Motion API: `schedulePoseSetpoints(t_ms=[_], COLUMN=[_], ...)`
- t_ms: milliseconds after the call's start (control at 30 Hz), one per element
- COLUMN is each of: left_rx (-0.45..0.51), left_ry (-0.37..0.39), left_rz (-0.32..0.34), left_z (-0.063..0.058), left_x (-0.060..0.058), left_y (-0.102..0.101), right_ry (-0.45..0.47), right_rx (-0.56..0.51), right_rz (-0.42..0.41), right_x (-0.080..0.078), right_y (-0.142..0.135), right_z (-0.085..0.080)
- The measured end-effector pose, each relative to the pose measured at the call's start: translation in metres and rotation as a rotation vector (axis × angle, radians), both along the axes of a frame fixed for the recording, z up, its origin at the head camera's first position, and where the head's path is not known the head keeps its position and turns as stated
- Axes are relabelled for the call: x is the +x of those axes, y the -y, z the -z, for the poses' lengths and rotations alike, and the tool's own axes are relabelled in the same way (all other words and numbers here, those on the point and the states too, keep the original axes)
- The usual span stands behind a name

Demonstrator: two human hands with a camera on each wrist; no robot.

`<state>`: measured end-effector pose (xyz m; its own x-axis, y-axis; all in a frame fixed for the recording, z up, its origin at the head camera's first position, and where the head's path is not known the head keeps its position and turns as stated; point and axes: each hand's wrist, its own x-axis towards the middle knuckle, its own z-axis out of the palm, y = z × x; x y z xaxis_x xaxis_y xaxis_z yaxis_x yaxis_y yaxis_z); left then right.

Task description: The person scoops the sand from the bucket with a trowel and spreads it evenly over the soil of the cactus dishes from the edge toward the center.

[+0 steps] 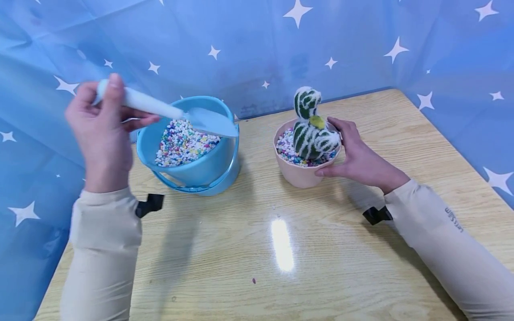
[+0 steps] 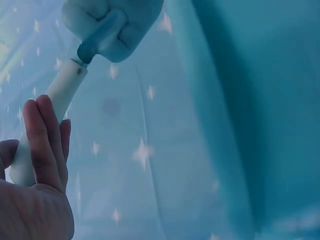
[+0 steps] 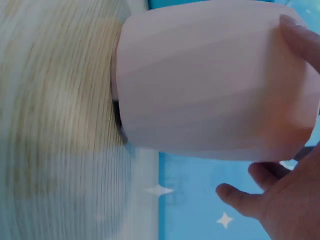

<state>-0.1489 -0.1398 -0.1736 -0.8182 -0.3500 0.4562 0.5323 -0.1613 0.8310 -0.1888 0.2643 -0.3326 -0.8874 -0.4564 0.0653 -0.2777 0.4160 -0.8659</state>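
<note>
My left hand (image 1: 105,133) holds a small shovel by its pale handle (image 1: 146,102), raised over the left side of a blue bucket (image 1: 192,171). Its light blue blade (image 1: 213,122) hangs above the bucket's right rim; no pebbles show on it. Multicoloured pebbles (image 1: 182,145) lie inside the bucket. From the right, my right hand (image 1: 357,158) grips the rim of a pale pink pot (image 1: 299,174), thumb at the front and fingers behind. A green cactus (image 1: 307,140) with white fuzz stands in it among similar pebbles. The right wrist view shows the pot's side (image 3: 210,85) on the table.
The bucket's handle (image 1: 225,176) hangs down in front of it. Both containers stand toward the back of a wooden table (image 1: 321,258). One small dark red pebble (image 1: 254,281) lies near the front. A blue curtain (image 1: 249,49) with white stars surrounds the back and sides.
</note>
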Motion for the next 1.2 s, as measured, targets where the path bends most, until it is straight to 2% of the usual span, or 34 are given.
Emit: schedulePoseSetpoints(t_ms=[167,233,333,400,467,600,700,800,900,967,1067,1133,1200], left_rx=[-0.055,-0.058,-0.110,-0.146,-0.240,-0.536,-0.774,-0.941,-1.060,-1.075,-0.996,-0.871,-0.698], left_ry=[-0.024,-0.014,-0.013,-0.020,-0.043,-0.044,0.001,0.052,0.091,0.115,0.191,0.244,0.275], left_rz=[-0.192,-0.232,-0.271,-0.269,-0.264,-0.326,-0.426,-0.477,-0.497,-0.476,-0.414,-0.374,-0.328], left_z=[-0.003,-0.003,-0.001,-0.002,-0.002,-0.007,-0.011,-0.016,-0.019,-0.019,-0.016,-0.011,-0.005], left_x=[0.005,0.005,0.006,0.006,0.006,0.006,0.007,0.006,0.002,-0.002,-0.005,-0.007,-0.009], left_y=[0.039,0.051,0.066,0.073,0.078,0.082,0.080,0.075,0.069,0.067,0.068,0.071,0.077], right_ry=[0.027,0.026,0.000,-0.018,-0.008,0.057,0.083,0.065,0.046,0.035,0.027,0.025,0.025], right_rx=[-0.039,-0.058,-0.042,-0.018,-0.005,-0.014,-0.014,0.004,0.015,0.018,0.017,0.024,0.029], right_rz=[-0.029,-0.035,-0.019,-0.008,-0.006,-0.025,-0.024,-0.008,0.004,0.006,0.000,0.000,0.006], right_x=[-0.001,-0.002,-0.001,-0.001,-0.001,-0.001,-0.001,-0.001,0.000,0.000,-0.001,-0.001,0.000], right_y=[-0.002,-0.001,0.000,0.000,-0.001,-0.003,-0.004,-0.004,-0.004,-0.004,-0.002,-0.003,-0.004], right_z=[0.000,0.001,0.001,0.001,0.000,-0.001,0.000,0.001,0.001,0.001,0.001,0.001,0.001])
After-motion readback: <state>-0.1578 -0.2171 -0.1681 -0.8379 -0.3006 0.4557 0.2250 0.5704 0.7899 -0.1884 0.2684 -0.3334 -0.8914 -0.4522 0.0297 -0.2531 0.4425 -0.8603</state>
